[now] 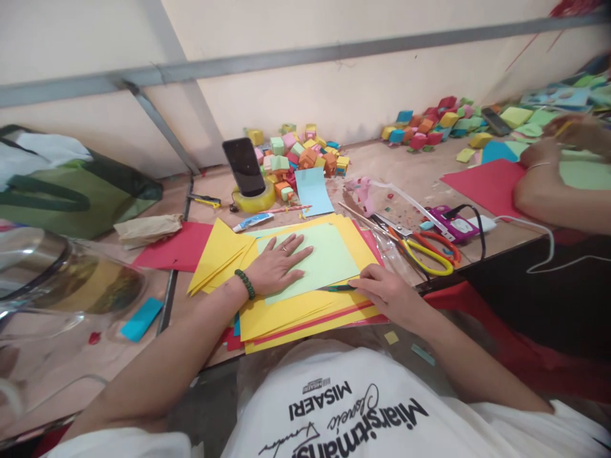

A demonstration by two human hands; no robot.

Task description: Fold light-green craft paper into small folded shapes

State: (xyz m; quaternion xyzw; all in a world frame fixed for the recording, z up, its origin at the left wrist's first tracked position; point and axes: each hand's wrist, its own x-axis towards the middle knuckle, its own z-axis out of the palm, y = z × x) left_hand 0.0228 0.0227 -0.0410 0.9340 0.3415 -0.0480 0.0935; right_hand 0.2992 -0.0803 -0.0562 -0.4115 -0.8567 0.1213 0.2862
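Note:
My left hand (281,264) lies flat with fingers spread on a light green sheet of paper (329,251). The sheet rests on a stack of yellow paper (281,318) with red sheets showing between the layers. At the sheet's near right edge, my right hand (389,292) is closed on a slim dark green pen-like tool (340,287), its tip pointing left along the paper. Whether it is a pen or a cutter I cannot tell. Folded yellow pieces (219,254) lie just left of my left hand.
Behind the stack stand a phone (244,166) on a tape roll (255,198) and a pile of small paper cubes (291,152). Scissors (429,251) lie to the right. A glass teapot (95,280) stands left. Another person's hands (544,172) work at the far right.

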